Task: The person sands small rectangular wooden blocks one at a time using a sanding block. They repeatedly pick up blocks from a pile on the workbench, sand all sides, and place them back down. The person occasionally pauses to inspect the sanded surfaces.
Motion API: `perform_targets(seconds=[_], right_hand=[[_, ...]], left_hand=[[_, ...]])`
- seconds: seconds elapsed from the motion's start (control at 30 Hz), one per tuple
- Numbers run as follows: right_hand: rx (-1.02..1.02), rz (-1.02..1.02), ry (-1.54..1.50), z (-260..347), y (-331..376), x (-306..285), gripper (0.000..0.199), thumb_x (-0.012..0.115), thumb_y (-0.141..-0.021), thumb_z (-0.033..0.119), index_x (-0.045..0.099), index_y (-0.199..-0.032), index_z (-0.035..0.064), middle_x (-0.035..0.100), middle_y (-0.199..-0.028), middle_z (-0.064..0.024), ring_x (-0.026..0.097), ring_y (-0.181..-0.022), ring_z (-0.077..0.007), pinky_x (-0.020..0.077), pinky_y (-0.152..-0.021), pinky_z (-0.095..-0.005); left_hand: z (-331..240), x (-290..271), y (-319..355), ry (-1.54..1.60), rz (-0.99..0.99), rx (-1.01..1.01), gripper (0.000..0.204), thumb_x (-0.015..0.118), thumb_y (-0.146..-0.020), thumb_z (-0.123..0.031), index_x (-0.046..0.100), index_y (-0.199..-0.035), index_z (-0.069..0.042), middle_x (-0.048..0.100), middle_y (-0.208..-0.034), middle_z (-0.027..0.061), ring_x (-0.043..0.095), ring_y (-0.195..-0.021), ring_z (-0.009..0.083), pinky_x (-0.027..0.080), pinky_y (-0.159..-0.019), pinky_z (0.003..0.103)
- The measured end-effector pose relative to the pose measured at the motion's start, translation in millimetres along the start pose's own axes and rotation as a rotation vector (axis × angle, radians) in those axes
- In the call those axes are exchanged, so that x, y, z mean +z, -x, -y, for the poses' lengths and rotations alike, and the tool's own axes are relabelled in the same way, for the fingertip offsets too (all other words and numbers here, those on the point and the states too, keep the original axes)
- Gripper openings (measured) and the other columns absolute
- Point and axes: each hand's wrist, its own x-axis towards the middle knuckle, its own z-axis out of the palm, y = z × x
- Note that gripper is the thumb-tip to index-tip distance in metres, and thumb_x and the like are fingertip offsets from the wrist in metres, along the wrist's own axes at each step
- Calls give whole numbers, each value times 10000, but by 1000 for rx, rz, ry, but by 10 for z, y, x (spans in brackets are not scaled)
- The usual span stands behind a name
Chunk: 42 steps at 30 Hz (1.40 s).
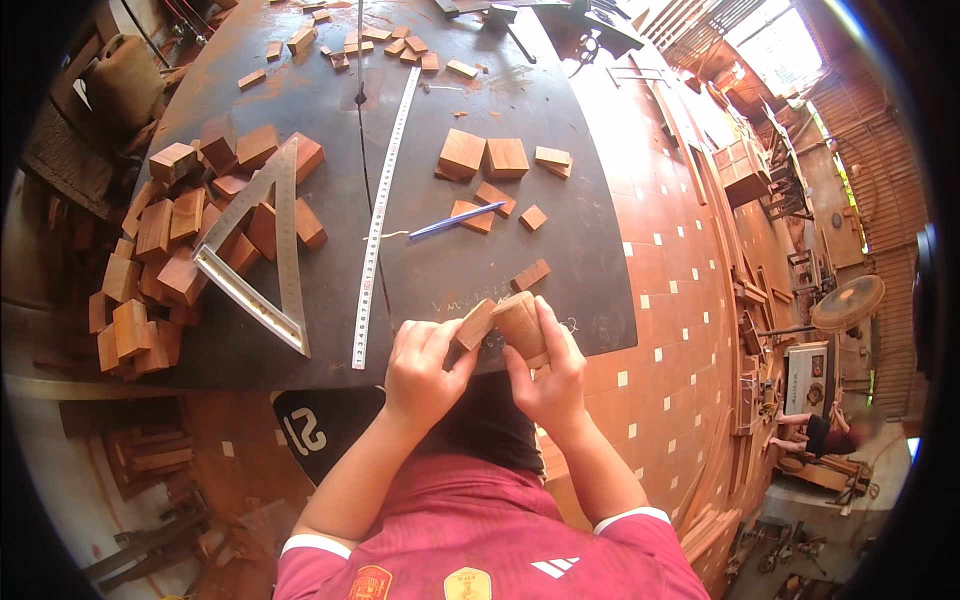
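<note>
Near the front edge of the dark table, my left hand [424,368] pinches a small flat wooden block [475,325]. My right hand [552,366] grips a lighter, thicker wooden block [521,322] with a rounded side. The two pieces are held close together, their upper ends meeting or nearly so. Just beyond them lies a small oblong wood piece [530,275]. Farther out, a blue pen [456,221] rests across a flat wood piece [471,217], with several more cut blocks [462,153] around it.
At the left, a metal set square [287,240] leans on a heap of reddish wooden blocks [155,230]. A white measuring strip [385,220] runs lengthwise along the table [330,110]. Small offcuts [405,45] lie at the far end. Off to the right, another person [832,436] sits beyond the tiled floor.
</note>
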Motion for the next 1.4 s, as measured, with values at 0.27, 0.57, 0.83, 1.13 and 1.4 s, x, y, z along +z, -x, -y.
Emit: perform_targets(seconds=[0.27,0.57,0.83,1.13,1.4], right_hand=[[-84,-3,6,36,-4,12,754,855,-820,30,545,-1502,-41,689,-1222,-280,696,-1117,-443,574,-981,-463],[-89,28,32,27,-50,-2,730,857,-786,5,570,-1451,-87,693,-1253,-301,710,-1127,-448,577,-980,-455],[-77,8,12,-63,-75,2,781,859,-819,38,527,-1521,-44,687,-1223,-287,688,-1115,-450,571,-982,-475],[-120,-2,53,9,-34,-6,720,835,-842,21,537,-1493,-57,680,-1251,-296,691,-1093,-448,575,-944,-477],[-101,-11,31,-30,-31,4,741,841,-828,13,537,-1500,-54,687,-1212,-283,694,-1085,-456,579,-945,-471]], left_hand=[[2,7,17,7,-2,6,377,895,-752,-68,734,-1091,-34,698,-931,120,659,-851,336,553,-764,438],[30,23,30,15,-1,-5,399,879,-724,-61,737,-1096,-34,699,-939,122,662,-859,342,561,-783,441],[16,28,13,1,-2,-13,413,869,-711,-50,738,-1103,-32,693,-933,124,657,-881,346,560,-797,446],[9,35,7,-2,-21,2,399,875,-716,-52,733,-1089,-33,689,-917,115,656,-859,342,554,-773,444],[38,42,32,-2,-14,9,386,886,-738,-64,731,-1091,-37,688,-918,114,656,-855,340,549,-763,442]])
